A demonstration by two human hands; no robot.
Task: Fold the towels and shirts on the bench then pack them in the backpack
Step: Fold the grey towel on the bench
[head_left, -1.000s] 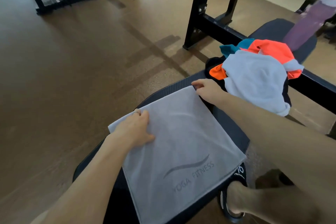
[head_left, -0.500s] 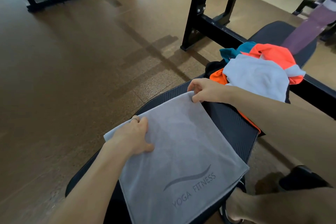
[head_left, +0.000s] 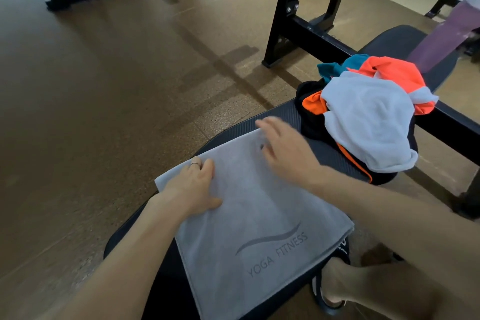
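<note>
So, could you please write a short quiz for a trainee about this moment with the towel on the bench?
1. True or false: the left hand rests on the grey towel.
2. What words are printed on the towel?
3. Where does the pile of clothes lie? A) on the floor B) on the bench, beyond the towel C) on the towel

Key:
1. True; its fingers lie flat near the far left corner.
2. YOGA FITNESS.
3. B; the blurred right hand is over the towel's far edge, between towel and pile.
</note>
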